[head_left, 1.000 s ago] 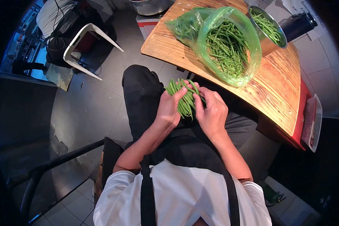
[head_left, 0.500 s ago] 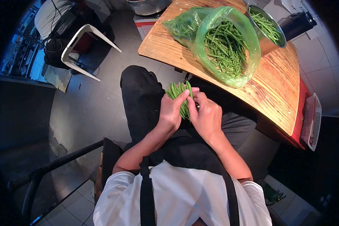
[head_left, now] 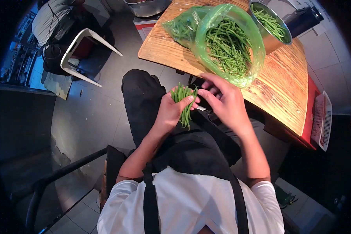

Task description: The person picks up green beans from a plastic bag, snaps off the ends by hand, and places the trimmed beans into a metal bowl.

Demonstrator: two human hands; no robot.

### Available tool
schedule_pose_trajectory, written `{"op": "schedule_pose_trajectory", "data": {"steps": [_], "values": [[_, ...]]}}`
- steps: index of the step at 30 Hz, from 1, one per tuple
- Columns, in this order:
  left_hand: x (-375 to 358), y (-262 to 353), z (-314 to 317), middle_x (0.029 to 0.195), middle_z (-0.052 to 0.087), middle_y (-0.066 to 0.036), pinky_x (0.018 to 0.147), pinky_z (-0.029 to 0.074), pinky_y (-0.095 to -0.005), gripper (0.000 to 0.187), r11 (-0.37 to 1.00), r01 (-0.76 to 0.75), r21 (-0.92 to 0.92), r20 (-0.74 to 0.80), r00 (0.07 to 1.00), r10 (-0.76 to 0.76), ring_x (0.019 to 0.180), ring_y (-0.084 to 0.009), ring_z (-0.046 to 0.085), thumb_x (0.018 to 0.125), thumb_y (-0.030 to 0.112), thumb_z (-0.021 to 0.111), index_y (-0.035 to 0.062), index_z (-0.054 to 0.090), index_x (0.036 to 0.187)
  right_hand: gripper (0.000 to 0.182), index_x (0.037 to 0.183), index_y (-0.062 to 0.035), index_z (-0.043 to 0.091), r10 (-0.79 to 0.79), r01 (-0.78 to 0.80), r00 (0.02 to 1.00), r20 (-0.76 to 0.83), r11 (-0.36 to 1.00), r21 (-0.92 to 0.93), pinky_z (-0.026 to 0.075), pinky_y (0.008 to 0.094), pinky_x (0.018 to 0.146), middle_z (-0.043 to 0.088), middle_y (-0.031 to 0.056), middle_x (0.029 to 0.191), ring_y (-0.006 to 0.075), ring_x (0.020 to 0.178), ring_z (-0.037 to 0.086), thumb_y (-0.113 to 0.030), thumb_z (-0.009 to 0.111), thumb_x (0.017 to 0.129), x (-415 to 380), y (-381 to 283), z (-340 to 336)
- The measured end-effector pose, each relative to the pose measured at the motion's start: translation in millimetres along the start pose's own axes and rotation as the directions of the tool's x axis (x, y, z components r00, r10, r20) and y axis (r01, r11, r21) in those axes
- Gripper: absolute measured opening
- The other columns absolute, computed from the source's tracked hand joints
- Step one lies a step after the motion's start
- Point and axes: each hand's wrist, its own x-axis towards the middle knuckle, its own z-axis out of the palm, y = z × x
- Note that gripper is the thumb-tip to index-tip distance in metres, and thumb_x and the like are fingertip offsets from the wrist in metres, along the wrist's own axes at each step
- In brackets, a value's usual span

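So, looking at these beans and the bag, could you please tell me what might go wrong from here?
The bundle of green beans is gripped only partway along by the left hand, so loose ones might slip out. The green plastic bag lies open near the edge of the wooden table; a bump from the nearby right hand could spill some.

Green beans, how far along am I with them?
Possibly done: the beans in the metal pot, though I can't confirm they're finished. In hand: a bunch in your left hand, your right hand beside it. Apparently remaining: the big pile in the green bag.
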Motion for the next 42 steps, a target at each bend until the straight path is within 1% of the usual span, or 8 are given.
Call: {"op": "schedule_pose_trajectory", "data": {"steps": [7, 16, 21, 23, 26, 34, 37, 42], "values": [[-10, 20, 5, 0.096, 0.071, -0.008, 0.078, 0.053, -0.0259, 0.009, 0.898, -0.047, 0.437, 0.150, 0.988, -0.021, 0.086, -0.0111, 0.065, 0.101, 0.005, 0.061, -0.0015, 0.060, 0.107, 0.012, 0.094, 0.0005, 0.068, -0.203, 0.308, 0.862, 0.465, 0.938, -0.160, 0.053, 0.0411, 0.075, 0.068, 0.0161, 0.085, 0.0362, 0.083, 0.067, -0.005, 0.070, 0.084, 23, 4, -23], [-13, 28, 13, 0.091, 0.072, -0.006, 0.074, 0.053, -0.0250, 0.003, 0.583, -0.217, 0.783, 0.168, 0.976, 0.138, 0.080, -0.0089, 0.065, 0.099, 0.000, 0.060, -0.0021, 0.060, 0.100, 0.006, 0.084, 0.0039, 0.065, -0.157, 0.239, 0.897, 0.413, 0.959, -0.155, 0.052, 0.0450, 0.072, 0.066, 0.0195, 0.081, 0.0402, 0.080, 0.065, -0.001, 0.065, 0.080, 17, 9, -15], [-10, 17, 12, 0.090, 0.071, -0.006, 0.075, 0.053, -0.0261, 0.004, 0.788, -0.241, 0.566, 0.117, 0.970, 0.213, 0.080, -0.0092, 0.065, 0.099, 0.001, 0.062, -0.0018, 0.060, 0.101, 0.006, 0.091, 0.0060, 0.069, 0.001, -0.052, 0.978, 0.208, 0.969, 0.241, 0.053, 0.0329, 0.064, 0.070, 0.0121, 0.080, 0.0231, 0.070, 0.068, 0.002, 0.065, 0.089, -1, 24, 3], [-11, 13, 16, 0.088, 0.072, -0.006, 0.075, 0.054, -0.0269, 0.005, 0.835, -0.293, 0.466, 0.103, 0.955, 0.278, 0.079, -0.0094, 0.065, 0.098, 0.002, 0.063, -0.0021, 0.061, 0.100, 0.010, 0.098, 0.0070, 0.070, 0.104, -0.174, 0.983, 0.155, 0.806, 0.566, 0.055, 0.0248, 0.063, 0.072, 0.0084, 0.085, 0.0102, 0.071, 0.067, -0.002, 0.065, 0.097, -8, 34, 10], [-13, 15, 19, 0.089, 0.070, -0.004, 0.075, 0.053, -0.0249, 0.006, 0.884, -0.296, 0.361, 0.060, 0.954, 0.294, 0.081, -0.0067, 0.062, 0.099, 0.003, 0.063, -0.0017, 0.061, 0.103, 0.012, 0.103, 0.0066, 0.070, 0.171, -0.254, 0.967, 0.189, 0.594, 0.763, 0.057, 0.0254, 0.066, 0.072, 0.0102, 0.086, 0.0120, 0.071, 0.068, -0.003, 0.068, 0.096, -11, 45, 15], [-9, 29, 19, 0.094, 0.070, -0.008, 0.078, 0.052, -0.0258, 0.010, 0.884, -0.208, 0.419, 0.150, 0.976, 0.158, 0.083, -0.0107, 0.064, 0.099, 0.003, 0.062, 0.0000, 0.058, 0.107, 0.011, 0.102, 0.0066, 0.072, 0.141, -0.196, 0.979, 0.146, 0.842, 0.503, 0.057, 0.0254, 0.066, 0.072, 0.0093, 0.087, 0.0127, 0.073, 0.069, -0.001, 0.068, 0.095, -7, 11, -15], [-8, 29, 20, 0.094, 0.071, -0.009, 0.078, 0.053, -0.0266, 0.012, 0.958, -0.125, 0.257, 0.136, 0.986, 0.092, 0.082, -0.0115, 0.064, 0.098, 0.003, 0.063, 0.0000, 0.058, 0.109, 0.007, 0.095, 0.0056, 0.073, -0.122, 0.147, 0.977, -0.173, 0.978, 0.145, 0.056, 0.0250, 0.066, 0.071, 0.0099, 0.088, 0.0135, 0.072, 0.069, 0.002, 0.069, 0.091, 2, -14, -34], [-10, 34, 23, 0.094, 0.071, -0.011, 0.077, 0.053, -0.0273, 0.015, 0.969, -0.117, 0.218, 0.119, 0.989, 0.093, 0.082, -0.0127, 0.065, 0.097, 0.003, 0.064, -0.0003, 0.058, 0.110, 0.008, 0.096, 0.0047, 0.073, -0.136, 0.142, 0.989, -0.050, 0.978, 0.151, 0.056, 0.0284, 0.073, 0.073, 0.0107, 0.093, 0.0156, 0.080, 0.070, 0.000, 0.070, 0.090, 7, -12, -36]]}}
